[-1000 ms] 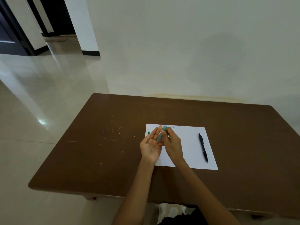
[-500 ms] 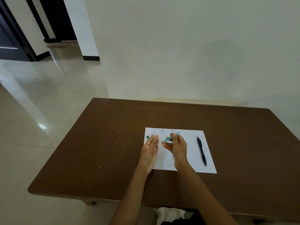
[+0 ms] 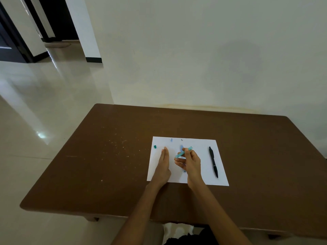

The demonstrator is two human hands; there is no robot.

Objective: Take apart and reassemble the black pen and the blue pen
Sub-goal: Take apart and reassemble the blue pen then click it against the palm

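Observation:
My right hand (image 3: 191, 162) pinches a teal-blue pen barrel (image 3: 184, 152), tilted up to the right above a white sheet of paper (image 3: 200, 147). My left hand (image 3: 163, 163) rests flat and empty on the sheet's left half, fingers together and straight. Loose blue pen parts lie on the paper: a small teal cap piece (image 3: 155, 146) at the left edge, a pale blue bit (image 3: 171, 139) and a grey bit (image 3: 181, 139) near the far edge, and a thin blue part (image 3: 181, 147) partly hidden behind my right hand. The black pen (image 3: 213, 161) lies whole on the sheet's right side.
The paper lies on a brown table (image 3: 115, 165) with pale specks (image 3: 122, 144) left of the sheet. A cream wall (image 3: 194, 59) stands behind the table. Tiled floor (image 3: 35, 112) and a dark doorway (image 3: 53, 16) are to the left.
My hands have separated: the left, which was cupped against the right, now lies flat on the paper, and the right has moved right, turning the blue barrel from upright to slanted.

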